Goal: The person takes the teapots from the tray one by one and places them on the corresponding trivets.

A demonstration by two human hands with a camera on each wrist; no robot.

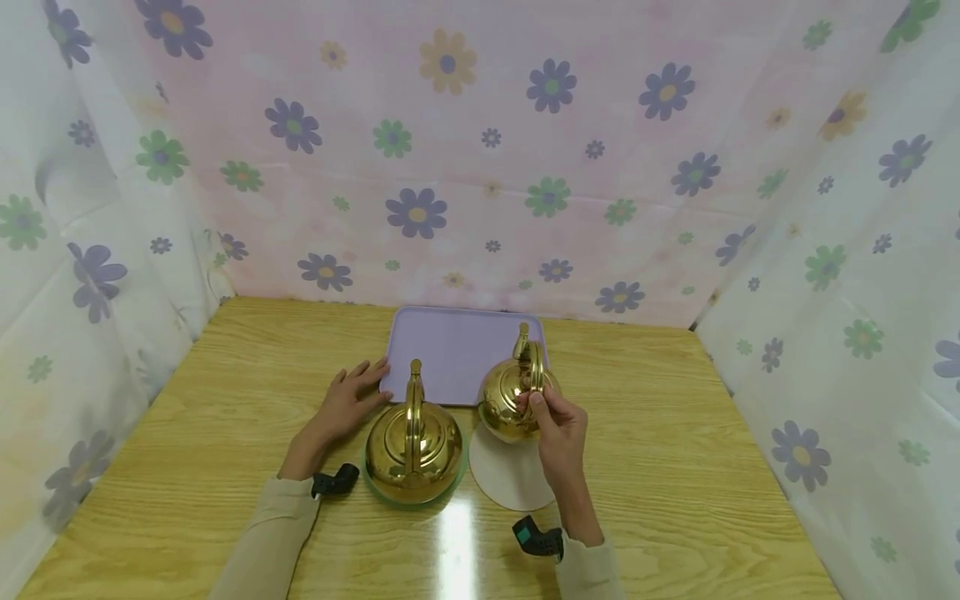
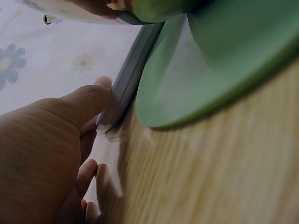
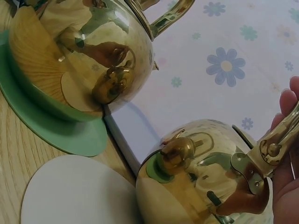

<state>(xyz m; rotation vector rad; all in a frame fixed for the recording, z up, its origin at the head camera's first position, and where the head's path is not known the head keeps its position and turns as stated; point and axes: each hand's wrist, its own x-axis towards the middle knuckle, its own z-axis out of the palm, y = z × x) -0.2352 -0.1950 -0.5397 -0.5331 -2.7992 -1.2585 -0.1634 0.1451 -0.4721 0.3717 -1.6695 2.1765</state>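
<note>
My right hand (image 1: 562, 437) grips the arched handle of the smaller gold kettle (image 1: 504, 407), its fingers curled round the handle. That kettle is over the front right of the lilac tray (image 1: 450, 346) and the far edge of a white round mat (image 1: 510, 477); whether it touches either is unclear. My left hand (image 1: 347, 403) lies at the tray's left side with its fingers extended, and in the left wrist view the thumb (image 2: 91, 100) touches the tray edge. A larger gold kettle (image 1: 414, 457) stands upright on a green round mat (image 3: 60, 133), just right of the left hand.
The wood-grain table (image 1: 675, 467) carries the tray near its back edge. A flower-print curtain (image 1: 480, 150) hangs behind and along both sides. Dark wrist-worn devices sit at the left wrist (image 1: 336, 481) and right wrist (image 1: 537, 537), close to the mats.
</note>
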